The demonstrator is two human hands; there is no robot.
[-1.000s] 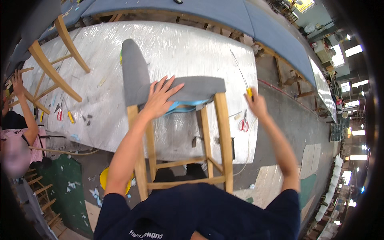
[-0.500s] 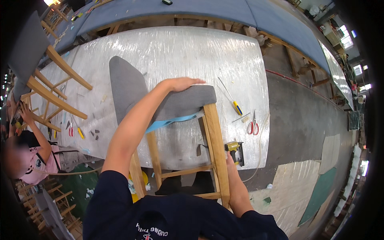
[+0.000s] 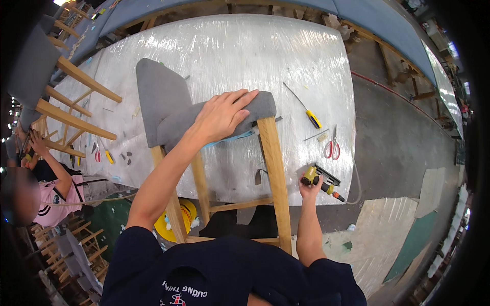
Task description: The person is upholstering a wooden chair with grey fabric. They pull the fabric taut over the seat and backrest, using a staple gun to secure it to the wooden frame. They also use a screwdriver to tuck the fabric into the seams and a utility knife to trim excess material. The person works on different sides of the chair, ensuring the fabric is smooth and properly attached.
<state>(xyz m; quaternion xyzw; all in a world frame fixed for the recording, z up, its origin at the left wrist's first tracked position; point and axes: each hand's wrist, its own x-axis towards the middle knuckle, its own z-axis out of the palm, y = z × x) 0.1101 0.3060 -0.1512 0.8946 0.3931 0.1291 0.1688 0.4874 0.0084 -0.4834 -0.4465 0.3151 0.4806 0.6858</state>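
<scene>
A grey upholstered chair (image 3: 162,97) lies on its back on the plastic-wrapped table (image 3: 229,46), its wooden legs (image 3: 274,173) pointing toward me. My left hand (image 3: 219,115) rests on the grey seat with the fingers spread out. Some light-blue lining (image 3: 229,139) shows under the seat's edge. To the right of the chair, my right hand (image 3: 310,188) is wrapped round a yellow-green and black staple gun (image 3: 321,178) with an air hose (image 3: 357,186). The gun is held apart from the chair.
On the table's right lie a yellow-handled screwdriver (image 3: 312,118) and red-handled scissors (image 3: 332,148). At left, a co-worker in a pink shirt (image 3: 58,201) works beside another grey chair (image 3: 33,71). A yellow bucket (image 3: 171,229) stands below the table edge.
My left hand has slid from the seat's far edge onto its nearer face, fingers spreading. My right hand has moved the staple gun right, away from the chair leg, and turned it.
</scene>
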